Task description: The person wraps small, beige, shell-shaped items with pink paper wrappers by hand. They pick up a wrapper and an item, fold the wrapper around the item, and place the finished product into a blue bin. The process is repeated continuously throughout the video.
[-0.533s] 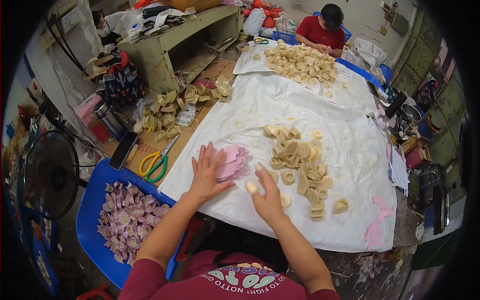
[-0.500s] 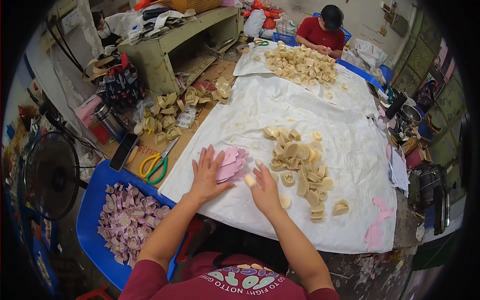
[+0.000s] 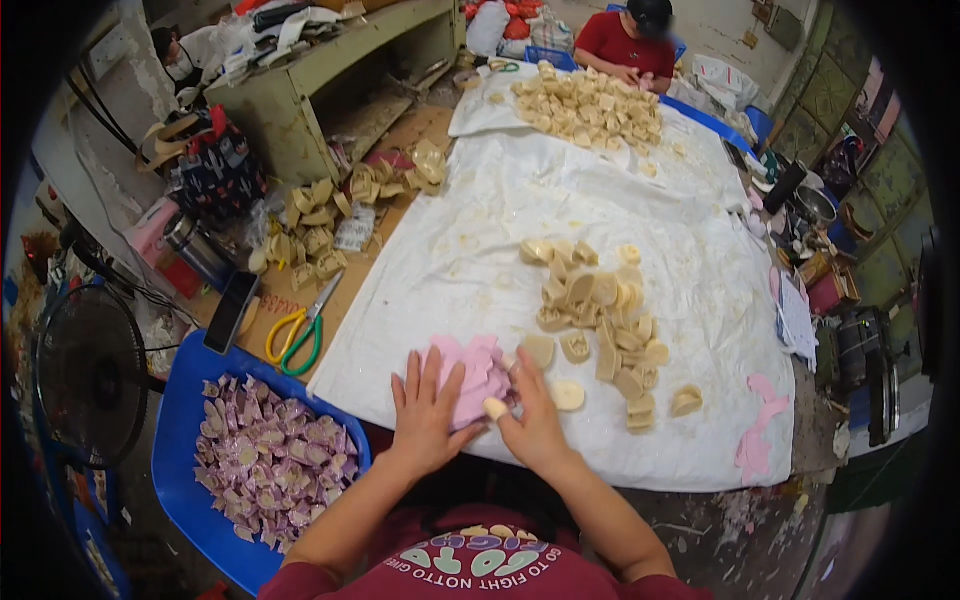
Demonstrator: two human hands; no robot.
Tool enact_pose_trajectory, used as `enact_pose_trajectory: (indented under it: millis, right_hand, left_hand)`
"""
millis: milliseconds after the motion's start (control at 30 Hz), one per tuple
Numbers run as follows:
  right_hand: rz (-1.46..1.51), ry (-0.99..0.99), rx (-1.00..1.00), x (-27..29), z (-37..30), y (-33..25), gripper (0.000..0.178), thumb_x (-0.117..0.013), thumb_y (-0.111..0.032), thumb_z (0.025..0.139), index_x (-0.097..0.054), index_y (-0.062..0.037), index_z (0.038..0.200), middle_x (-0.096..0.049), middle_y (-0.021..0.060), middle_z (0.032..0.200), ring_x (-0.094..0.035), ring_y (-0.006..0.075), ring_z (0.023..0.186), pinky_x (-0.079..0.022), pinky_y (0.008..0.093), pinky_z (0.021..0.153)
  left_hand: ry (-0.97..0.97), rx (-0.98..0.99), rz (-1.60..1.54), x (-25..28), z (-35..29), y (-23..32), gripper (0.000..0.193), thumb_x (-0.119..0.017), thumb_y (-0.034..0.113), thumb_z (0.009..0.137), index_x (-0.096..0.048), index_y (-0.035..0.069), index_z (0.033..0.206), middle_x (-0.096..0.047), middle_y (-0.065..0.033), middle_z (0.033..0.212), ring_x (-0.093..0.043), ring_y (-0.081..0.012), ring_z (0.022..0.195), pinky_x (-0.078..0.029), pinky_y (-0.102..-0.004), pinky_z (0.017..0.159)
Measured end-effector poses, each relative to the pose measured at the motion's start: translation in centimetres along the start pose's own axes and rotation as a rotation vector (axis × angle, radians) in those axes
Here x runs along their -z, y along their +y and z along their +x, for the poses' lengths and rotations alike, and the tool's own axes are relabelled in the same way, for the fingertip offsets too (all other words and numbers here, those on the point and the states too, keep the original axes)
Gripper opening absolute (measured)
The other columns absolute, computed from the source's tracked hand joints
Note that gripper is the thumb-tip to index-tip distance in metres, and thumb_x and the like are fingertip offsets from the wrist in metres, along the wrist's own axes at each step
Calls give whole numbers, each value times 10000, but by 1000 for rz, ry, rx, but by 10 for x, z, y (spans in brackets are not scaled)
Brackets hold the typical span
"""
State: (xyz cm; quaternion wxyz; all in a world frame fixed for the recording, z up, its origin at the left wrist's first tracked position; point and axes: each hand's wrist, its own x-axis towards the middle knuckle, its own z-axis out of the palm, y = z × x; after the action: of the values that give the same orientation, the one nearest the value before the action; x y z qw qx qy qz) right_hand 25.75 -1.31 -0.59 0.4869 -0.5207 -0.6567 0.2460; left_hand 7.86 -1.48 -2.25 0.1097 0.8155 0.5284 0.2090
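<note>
A stack of thin pink cut-out pieces (image 3: pixel 470 375) lies near the front edge of the white-covered table. My left hand (image 3: pixel 430 425) rests on its left side, fingers spread. At the stack's right edge my right hand (image 3: pixel 538 420) has its thumb and bent fingers around the pink pieces. Something pale yellow covers or sits at the right thumb's tip; I cannot tell which. Close by the right hand lie a flat cream oval piece (image 3: pixel 567 395) and a beige piece (image 3: pixel 538 349). Beyond them spreads a pile of beige moulded pieces (image 3: pixel 605 310).
A blue tub (image 3: pixel 185 480) at left holds many purple-and-beige pieces. Scissors (image 3: pixel 300 330) with yellow and green handles and a phone (image 3: pixel 232 312) lie beside the cloth. Pink scraps (image 3: pixel 757 430) lie at right. A person (image 3: pixel 625 50) sits at the far end behind another beige pile (image 3: pixel 590 105).
Both hands have come nearer to me with the pink stack, which has slid toward the table's front edge. My right hand, apart from the stack before, now meets its right edge.
</note>
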Motion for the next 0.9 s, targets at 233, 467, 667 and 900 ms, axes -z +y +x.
enact_pose_trajectory:
  millis: [233,467,667,900]
  right_hand:
    - [-207,-63,298,-3,39,-30,277,-654,-72,774,-620,-1,1040,-627,145,1087,-564,334,1025,-454,429,859]
    - [-364,-243,408,-41,35,-5,123,-642,-62,718,-633,-55,841,-649,82,1013,-570,268,977,-393,397,862]
    - [386,-139,-111,-41,30,5,144,-662,-24,780,-663,-48,923,-629,96,1147,-568,288,1066,-406,440,977]
    - [-309,-231,377,-28,30,-10,169,-679,-68,775,-659,-50,942,-619,121,1211,-518,373,1181,-387,459,991]
  left_hand:
    - [268,-78,-147,10,-22,-3,745,-769,294,730,-448,101,1375,-279,-241,1484,-224,-469,1382,-141,-677,1063]
    - [328,-177,-313,6,-38,-11,396,-715,27,698,-640,57,1086,-563,-171,1213,-504,-383,1200,-365,-491,1033]
    - [313,-145,-323,2,-46,-15,413,-737,71,699,-643,75,1101,-559,-159,1242,-490,-368,1227,-330,-513,1060]
    - [397,-166,-228,3,-54,-2,384,-725,99,708,-651,107,1085,-584,-104,1225,-502,-325,1211,-270,-529,1072]
